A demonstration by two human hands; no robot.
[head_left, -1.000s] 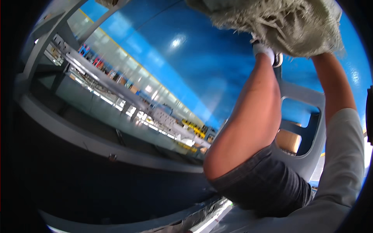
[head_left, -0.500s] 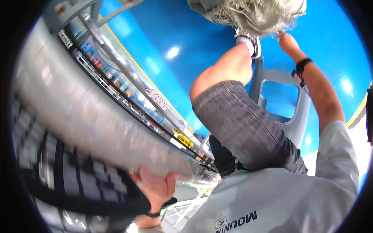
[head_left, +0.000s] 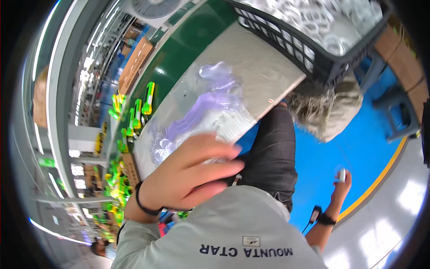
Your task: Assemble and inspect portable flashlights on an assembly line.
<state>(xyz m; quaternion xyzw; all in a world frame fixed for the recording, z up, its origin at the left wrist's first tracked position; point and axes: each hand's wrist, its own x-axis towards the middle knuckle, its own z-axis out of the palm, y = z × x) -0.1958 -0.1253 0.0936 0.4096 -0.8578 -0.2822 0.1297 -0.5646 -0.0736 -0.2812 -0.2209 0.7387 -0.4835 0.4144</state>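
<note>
My left hand (head_left: 192, 170) hovers near the front edge of a grey work board (head_left: 264, 54). Its fingers are stretched out and a little apart, with nothing seen in them. Beside it on the board lies a spread of clear and purple-tinted plastic rings (head_left: 215, 101), blurred and partly hidden by the hand. Low on the right, over the blue floor, my right hand (head_left: 342, 184) pinches a small white piece (head_left: 342, 175), too small to name exactly. A black plastic crate (head_left: 322, 67) full of clear plastic rings (head_left: 313, 22) stands at the board's far right end.
A frayed woven sack (head_left: 336, 110) sits on the floor under the crate. Grey stools (head_left: 396, 112) stand at the right. Several green-yellow torch-like items (head_left: 148, 98) line a green conveyor belt (head_left: 197, 31) beyond the board, near a cardboard box (head_left: 134, 62).
My view has swung from the floor and bench underside to the bench top. My left hand has come off the bench edge. My right hand has moved away from the sack.
</note>
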